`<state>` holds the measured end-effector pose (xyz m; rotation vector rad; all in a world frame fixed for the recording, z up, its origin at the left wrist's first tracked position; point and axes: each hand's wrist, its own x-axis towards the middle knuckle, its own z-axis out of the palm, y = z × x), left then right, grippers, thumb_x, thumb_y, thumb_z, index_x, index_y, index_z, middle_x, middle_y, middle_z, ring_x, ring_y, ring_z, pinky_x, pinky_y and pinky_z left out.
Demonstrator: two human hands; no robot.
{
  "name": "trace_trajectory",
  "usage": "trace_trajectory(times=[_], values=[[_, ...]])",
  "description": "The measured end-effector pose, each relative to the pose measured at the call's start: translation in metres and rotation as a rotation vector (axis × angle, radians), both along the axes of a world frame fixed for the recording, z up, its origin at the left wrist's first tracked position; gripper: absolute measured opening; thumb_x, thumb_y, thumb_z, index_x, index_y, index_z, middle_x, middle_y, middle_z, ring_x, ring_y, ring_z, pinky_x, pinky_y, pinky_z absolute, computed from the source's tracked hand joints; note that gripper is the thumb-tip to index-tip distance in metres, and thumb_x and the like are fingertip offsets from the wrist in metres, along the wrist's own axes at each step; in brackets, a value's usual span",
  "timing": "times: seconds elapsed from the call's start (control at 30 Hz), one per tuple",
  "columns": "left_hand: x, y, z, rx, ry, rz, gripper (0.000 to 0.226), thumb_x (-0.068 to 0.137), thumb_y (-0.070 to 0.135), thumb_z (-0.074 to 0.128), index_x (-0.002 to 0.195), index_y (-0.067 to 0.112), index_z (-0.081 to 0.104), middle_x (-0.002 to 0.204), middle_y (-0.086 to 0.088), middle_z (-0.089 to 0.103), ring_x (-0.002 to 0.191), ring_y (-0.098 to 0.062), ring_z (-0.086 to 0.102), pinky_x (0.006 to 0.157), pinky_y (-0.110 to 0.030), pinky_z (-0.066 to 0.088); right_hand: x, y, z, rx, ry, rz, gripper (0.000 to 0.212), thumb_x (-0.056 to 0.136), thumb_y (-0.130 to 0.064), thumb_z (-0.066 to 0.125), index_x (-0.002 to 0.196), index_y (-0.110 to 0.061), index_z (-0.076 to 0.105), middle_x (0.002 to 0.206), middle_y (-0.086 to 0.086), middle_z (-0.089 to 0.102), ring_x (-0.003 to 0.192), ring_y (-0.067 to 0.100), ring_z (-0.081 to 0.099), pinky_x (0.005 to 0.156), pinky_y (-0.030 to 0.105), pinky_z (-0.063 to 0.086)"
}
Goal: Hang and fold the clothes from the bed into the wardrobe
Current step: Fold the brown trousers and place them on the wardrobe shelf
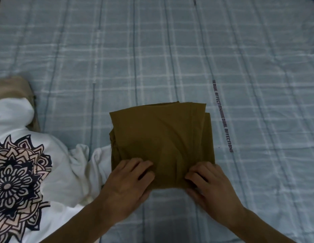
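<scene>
An olive-brown garment (161, 135) lies folded into a thick square on the bed, its layers showing at the right and left sides. My left hand (128, 185) grips its near left corner, fingers on top and the thumb at the edge below. At the near right corner my right hand (210, 186) holds the edge with curled fingers. A white T-shirt (52, 172) with a dark mandala print lies crumpled to the left, one part of it touching the brown garment's left side.
The bed carries a pale blue checked sheet (170, 58) with a strip of printed lettering to the right of the folded garment. A beige garment (14, 90) sits at the left edge, partly under the white T-shirt.
</scene>
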<state>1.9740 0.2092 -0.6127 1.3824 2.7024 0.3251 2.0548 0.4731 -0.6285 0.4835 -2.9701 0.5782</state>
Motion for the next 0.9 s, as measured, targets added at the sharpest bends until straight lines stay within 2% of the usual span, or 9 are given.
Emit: trace_trajectory(times=[0.1,0.23,0.37,0.53,0.7,0.9], values=[[-0.004,-0.002,0.001,0.063,0.05,-0.038,0.018,0.084,0.026,0.057,0.085,0.017,0.072,0.108,-0.002,0.072,0.091,-0.023,0.068,0.073,-0.032,0.055,0.0,0.004,-0.004,-0.019,0.062,0.002,0.011,0.091,-0.022,0.065,0.094,-0.014,0.071,0.096,0.0,0.066,0.091,0.02,0.061,0.078,0.027,0.042],[-0.007,-0.009,0.002,0.129,0.055,-0.027,0.01,0.085,0.016,0.062,0.083,0.014,0.072,0.101,-0.004,0.072,0.086,-0.022,0.068,0.066,-0.034,0.055,-0.005,0.01,0.001,-0.059,0.083,-0.023,0.014,0.089,-0.023,0.065,0.085,-0.011,0.072,0.086,0.001,0.066,0.076,0.021,0.062,0.063,0.035,0.048],[-0.004,-0.013,0.0,0.145,0.025,-0.011,0.009,0.084,0.016,0.063,0.084,0.014,0.072,0.1,-0.003,0.071,0.087,-0.022,0.067,0.067,-0.033,0.054,-0.002,0.014,0.006,-0.087,0.082,-0.001,0.022,0.094,-0.026,0.061,0.085,-0.011,0.074,0.087,0.001,0.068,0.075,0.02,0.063,0.062,0.036,0.048],[-0.002,-0.012,0.001,0.143,-0.008,0.021,0.016,0.087,0.018,0.056,0.086,0.014,0.072,0.1,-0.002,0.071,0.086,-0.022,0.068,0.068,-0.035,0.056,0.004,0.015,0.011,-0.116,0.076,0.022,0.018,0.094,-0.02,0.061,0.087,-0.011,0.075,0.091,0.001,0.069,0.078,0.02,0.063,0.065,0.037,0.047],[0.001,-0.012,0.003,0.134,-0.024,0.034,0.02,0.088,0.02,0.053,0.087,0.013,0.072,0.099,-0.004,0.071,0.086,-0.023,0.068,0.067,-0.036,0.057,0.009,0.015,0.016,-0.148,0.077,0.031,0.018,0.093,-0.018,0.061,0.079,-0.011,0.07,0.089,0.001,0.066,0.077,0.021,0.06,0.065,0.036,0.046],[0.004,-0.012,0.006,0.113,-0.038,0.054,0.024,0.09,0.021,0.05,0.088,0.011,0.072,0.099,-0.006,0.07,0.084,-0.025,0.067,0.066,-0.037,0.057,0.014,0.025,0.024,-0.117,0.081,-0.026,0.008,0.083,-0.002,0.071,0.078,-0.008,0.07,0.088,0.004,0.066,0.075,0.023,0.06,0.062,0.04,0.047]])
